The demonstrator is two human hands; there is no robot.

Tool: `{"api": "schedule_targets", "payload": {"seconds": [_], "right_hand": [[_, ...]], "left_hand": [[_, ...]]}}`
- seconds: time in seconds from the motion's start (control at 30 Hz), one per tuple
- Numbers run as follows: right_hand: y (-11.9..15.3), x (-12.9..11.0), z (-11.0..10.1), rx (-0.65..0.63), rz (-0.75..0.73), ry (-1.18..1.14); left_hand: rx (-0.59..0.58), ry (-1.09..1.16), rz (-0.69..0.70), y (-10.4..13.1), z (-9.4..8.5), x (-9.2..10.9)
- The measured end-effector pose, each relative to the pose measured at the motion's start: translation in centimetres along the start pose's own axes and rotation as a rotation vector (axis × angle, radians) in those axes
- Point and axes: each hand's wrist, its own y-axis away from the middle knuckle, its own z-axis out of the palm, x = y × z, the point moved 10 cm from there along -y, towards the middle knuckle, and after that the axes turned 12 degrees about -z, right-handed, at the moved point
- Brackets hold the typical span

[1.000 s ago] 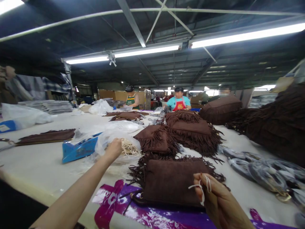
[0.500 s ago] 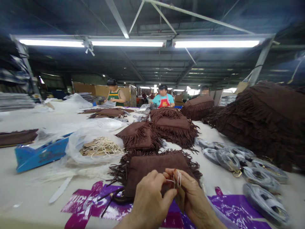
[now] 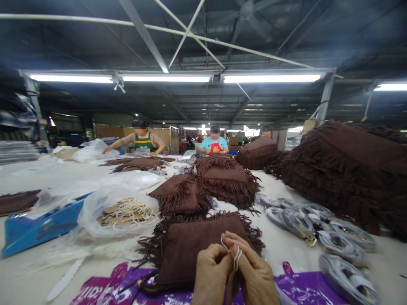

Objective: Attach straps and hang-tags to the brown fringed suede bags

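Observation:
My left hand (image 3: 211, 273) is closed in a pinch on a thin white string (image 3: 237, 257). Close against it, my right hand (image 3: 256, 271) is closed too, with the string looped over its fingers. A tan card tag shows partly between the hands, its lower part mostly hidden by them. Just beyond lies a dark brown fringed bag (image 3: 197, 241), flat, with its black cord at the near left corner. Under the bag is purple printed plastic (image 3: 308, 288).
An open clear plastic bag (image 3: 87, 220) holds tags with white strings (image 3: 133, 212). Left are a blue tape dispenser (image 3: 44, 226) and a white blade-like strip (image 3: 65, 281). Wrapped straps (image 3: 346, 275) lie right, before a large fringed pile (image 3: 346, 169). Co-workers (image 3: 214, 142) stand across the table.
The view has shifted a little. My hands have drawn closer together around the string, and the tag is more hidden. A co-worker at the far left has stretched out an arm.

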Motion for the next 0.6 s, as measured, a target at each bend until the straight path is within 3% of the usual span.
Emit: {"api": "schedule_targets", "payload": {"seconds": [0.17,0.3,0.4,0.47,0.6], "right_hand": [[-0.1,-1.3,-1.8,0.102,-0.018,-0.015],[1.1,0.2,-1.0,0.099,0.298,-0.437],[2.4,0.7,0.3,0.069,0.517,-0.725],[2.8,0.3,0.9,0.045,0.576,-0.848],[2.7,-0.7,0.4,0.069,0.554,-0.967]], "left_hand": [[-0.102,-0.166,-0.004,-0.2,-0.8,1.0],[-0.231,-0.188,-0.051,0.1,-1.3,2.6],[-0.243,-0.267,-0.034,0.1,-1.6,4.3],[-0.239,-0.343,0.003,0.2,-1.7,5.5],[-0.224,-0.51,0.049,0.4,-2.2,7.2]]}}
